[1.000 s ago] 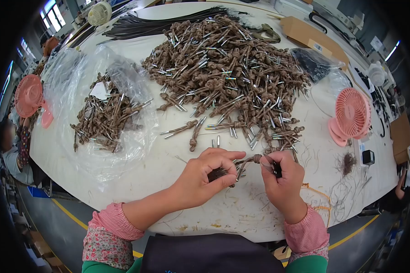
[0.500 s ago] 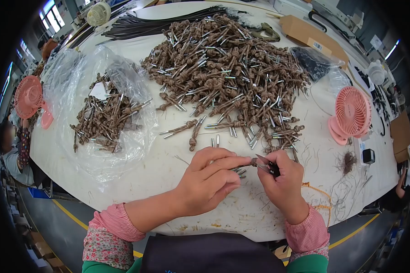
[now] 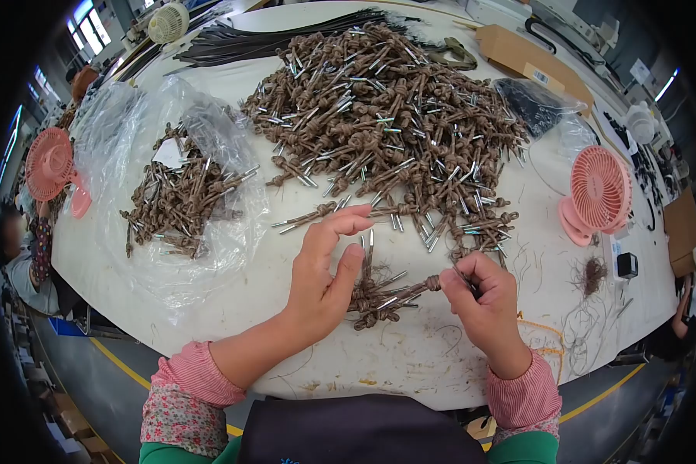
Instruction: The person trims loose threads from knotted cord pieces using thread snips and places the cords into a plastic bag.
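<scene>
My left hand (image 3: 321,271) is raised over the table, thumb and fingers apart, with nothing between them. My right hand (image 3: 483,301) is closed around a pair of thread snips (image 3: 472,291), mostly hidden by the fingers. At its thumb tip is the knotted end of a brown cord (image 3: 431,284); whether it is pinched there or only touched, I cannot tell. Between my hands lies a small heap of brown knotted cords (image 3: 375,300) with silvery metal tips. Beyond it rises a large pile of the same cords (image 3: 394,116).
On the left, a clear plastic bag (image 3: 232,255) holds more cords. Pink fans (image 3: 599,189) stand at both sides. Black straps (image 3: 263,45) and a cardboard box (image 3: 518,54) lie at the back. Loose threads (image 3: 591,276) and orange string (image 3: 549,352) are at right.
My left hand has let go of the cord, opened and moved up and left, uncovering the small heap. The snips' blades, which showed at the cord's knot, are now mostly hidden in my right hand.
</scene>
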